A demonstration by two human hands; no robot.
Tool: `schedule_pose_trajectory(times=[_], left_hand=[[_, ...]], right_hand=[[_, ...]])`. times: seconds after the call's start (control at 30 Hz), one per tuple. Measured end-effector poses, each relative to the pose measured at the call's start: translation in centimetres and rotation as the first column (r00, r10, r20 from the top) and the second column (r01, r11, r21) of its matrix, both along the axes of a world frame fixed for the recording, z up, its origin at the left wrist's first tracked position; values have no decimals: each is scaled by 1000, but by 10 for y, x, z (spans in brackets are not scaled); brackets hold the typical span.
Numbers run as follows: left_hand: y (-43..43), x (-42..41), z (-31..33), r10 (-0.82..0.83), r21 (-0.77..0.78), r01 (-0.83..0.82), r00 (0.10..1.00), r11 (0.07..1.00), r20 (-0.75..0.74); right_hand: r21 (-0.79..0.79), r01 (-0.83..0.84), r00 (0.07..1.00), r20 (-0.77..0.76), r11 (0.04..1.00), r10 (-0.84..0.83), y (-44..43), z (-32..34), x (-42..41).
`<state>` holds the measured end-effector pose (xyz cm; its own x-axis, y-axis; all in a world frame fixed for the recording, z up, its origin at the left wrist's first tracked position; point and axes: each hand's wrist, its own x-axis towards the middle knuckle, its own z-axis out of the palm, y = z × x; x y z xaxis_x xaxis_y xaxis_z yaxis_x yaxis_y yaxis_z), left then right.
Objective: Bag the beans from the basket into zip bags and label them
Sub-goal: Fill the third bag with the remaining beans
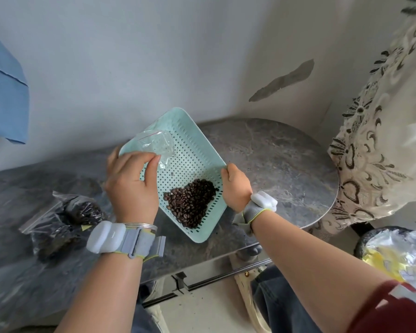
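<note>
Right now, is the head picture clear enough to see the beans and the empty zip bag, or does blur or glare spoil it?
Head view: the beans in the basket are sharp and evenly lit; the clear zip bag in the left hand shows mainly by faint glints; the filled bags at the left edge are dim and smeared; the wide lens stretches the picture's borders.

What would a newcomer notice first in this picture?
The mint-green basket at the centre, tilted, with dark beans heaped in its lower corner. The right hand grips its right edge; the left hand pinches an empty zip bag over its upper left. Filled bags lie on the table at the left.
</note>
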<state>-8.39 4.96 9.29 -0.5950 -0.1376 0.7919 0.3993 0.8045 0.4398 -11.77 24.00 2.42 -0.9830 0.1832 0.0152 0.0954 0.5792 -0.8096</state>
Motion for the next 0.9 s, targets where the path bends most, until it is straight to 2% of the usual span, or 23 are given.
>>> schedule_pose_trajectory(times=[0.17, 0.23, 0.33, 0.43, 0.47, 0.53, 0.6, 0.63, 0.73, 0.83, 0.9], left_hand=[[-10, -6, -9, 98, 103, -108, 990, 989, 99], [-9, -6, -11, 129, 111, -142, 985, 984, 116], [-8, -7, -14, 168, 122, -187, 974, 975, 150], [-9, -8, -18, 200, 132, -228, 960, 965, 196], [-9, -9, -19, 205, 133, -236, 956, 963, 210], [-10, -9, -21, 207, 134, -242, 951, 961, 229], [-10, -9, -22, 215, 131, -251, 946, 959, 243], [-9, -9, -22, 218, 129, -255, 944, 958, 246], [-7, -8, -22, 228, 135, -268, 939, 954, 256], [-7, -7, -21, 233, 151, -280, 935, 948, 267], [-7, -7, -21, 236, 149, -283, 933, 947, 271]], right_hand=[[172, -51, 997, -46, 984, 60, -3, 2, 2], [324, -14, 976, -202, 946, 83, -5, 5, 6], [470, 9, 870, -439, 882, 225, -11, 18, 11], [556, 3, 808, -491, 831, 326, -23, 31, 17], [585, -30, 835, -431, 811, 342, -27, 32, 20], [619, -160, 942, -139, 769, 307, -30, 30, 22], [692, -262, 957, 97, 673, 273, -25, 24, 22], [714, -300, 946, 140, 632, 291, -23, 23, 22], [655, -436, 887, 198, 617, 416, -21, 26, 19], [590, -605, 776, 287, 534, 562, -23, 32, 20], [569, -628, 751, 264, 531, 605, -21, 34, 21]])
